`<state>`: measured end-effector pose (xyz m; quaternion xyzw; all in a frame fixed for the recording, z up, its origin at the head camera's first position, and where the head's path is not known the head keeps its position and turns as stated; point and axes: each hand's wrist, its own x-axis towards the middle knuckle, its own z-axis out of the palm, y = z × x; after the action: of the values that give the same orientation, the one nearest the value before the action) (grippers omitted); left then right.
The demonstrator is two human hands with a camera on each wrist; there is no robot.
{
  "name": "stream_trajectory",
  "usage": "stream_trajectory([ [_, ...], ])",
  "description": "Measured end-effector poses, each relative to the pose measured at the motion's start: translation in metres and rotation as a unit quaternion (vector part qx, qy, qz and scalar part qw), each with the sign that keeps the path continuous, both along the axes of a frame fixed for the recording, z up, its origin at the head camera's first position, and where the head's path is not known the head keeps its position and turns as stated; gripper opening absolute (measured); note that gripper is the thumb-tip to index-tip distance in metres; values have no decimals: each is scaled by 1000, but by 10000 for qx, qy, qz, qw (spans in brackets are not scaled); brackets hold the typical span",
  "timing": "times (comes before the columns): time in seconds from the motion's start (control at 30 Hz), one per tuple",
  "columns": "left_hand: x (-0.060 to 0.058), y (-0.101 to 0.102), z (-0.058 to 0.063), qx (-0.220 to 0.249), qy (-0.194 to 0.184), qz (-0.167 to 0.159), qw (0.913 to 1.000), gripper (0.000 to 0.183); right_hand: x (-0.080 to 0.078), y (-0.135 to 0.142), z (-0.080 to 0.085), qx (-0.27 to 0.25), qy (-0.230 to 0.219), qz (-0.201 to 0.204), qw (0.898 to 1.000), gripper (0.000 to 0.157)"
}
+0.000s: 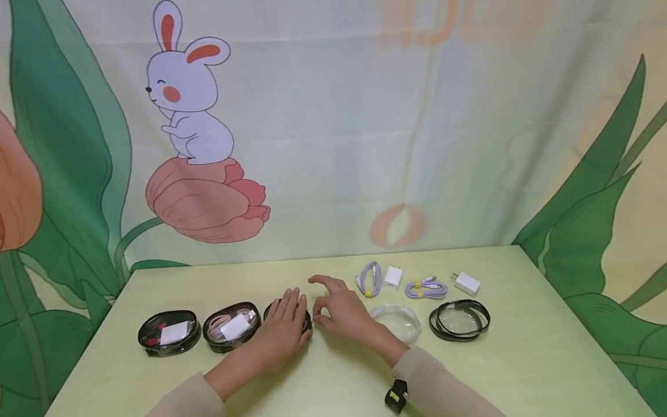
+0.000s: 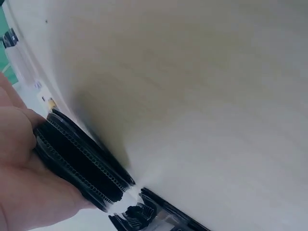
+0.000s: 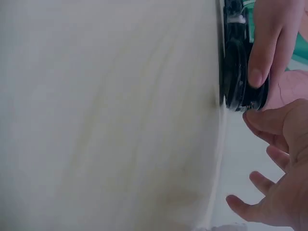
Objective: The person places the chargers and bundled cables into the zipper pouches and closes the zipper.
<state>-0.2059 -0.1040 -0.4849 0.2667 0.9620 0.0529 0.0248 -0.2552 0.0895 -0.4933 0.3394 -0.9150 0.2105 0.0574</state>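
Note:
In the head view my left hand (image 1: 283, 330) lies over a black-edged oval zip case (image 1: 267, 311), its straight fingers across the top. The thumb rests along the case's side. A zipper runs round the black side wall of this case (image 2: 82, 159) in the left wrist view. My right hand (image 1: 341, 310) is at the right end of the case, thumb and index fingertips pinching at the zipper pull, which they mostly hide. Its other fingers are spread in the right wrist view. The case's contents are hidden under my left hand.
Left of my hands are two clear-topped black cases, one with a white charger and red cable (image 1: 174, 333), one with a charger and pink cable (image 1: 234, 326). To the right lie a white-rimmed case (image 1: 411, 333), a black-rimmed case (image 1: 484, 318), lilac cables (image 1: 426, 288) and white plugs (image 1: 393, 278).

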Motion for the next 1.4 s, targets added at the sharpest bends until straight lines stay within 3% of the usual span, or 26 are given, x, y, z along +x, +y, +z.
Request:
stream_trajectory([
  [0.17,0,-4,2,44,26,-163,9999,66,-5,-1,0,120,-205,-185,9995,11],
  [0.4,-1,-2,9,452,-191,657,9966,78,-3,-1,9,-43,-480,205,9986,7],
  [0.5,-1,1,6,474,-169,759,9958,74,0,-2,11,-60,-529,247,9983,9],
  [0.77,2,0,-2,206,422,429,9980,64,2,-5,11,152,-45,-2,9999,9],
  [0.87,2,-3,4,90,290,295,9991,62,2,-7,13,197,-101,-104,9997,10],
  [1.0,0,-9,12,-32,-42,104,9999,62,4,-5,14,227,-518,-88,9984,10],
  [1.13,-3,-16,14,16,-163,-231,9996,64,5,2,15,149,-757,113,9970,5],
  [1.3,-4,-22,17,335,-152,-608,9975,67,3,18,23,150,-866,240,9958,27],
  [1.4,-6,-22,15,581,-41,-703,9958,63,0,29,26,289,-697,306,9967,31],
])
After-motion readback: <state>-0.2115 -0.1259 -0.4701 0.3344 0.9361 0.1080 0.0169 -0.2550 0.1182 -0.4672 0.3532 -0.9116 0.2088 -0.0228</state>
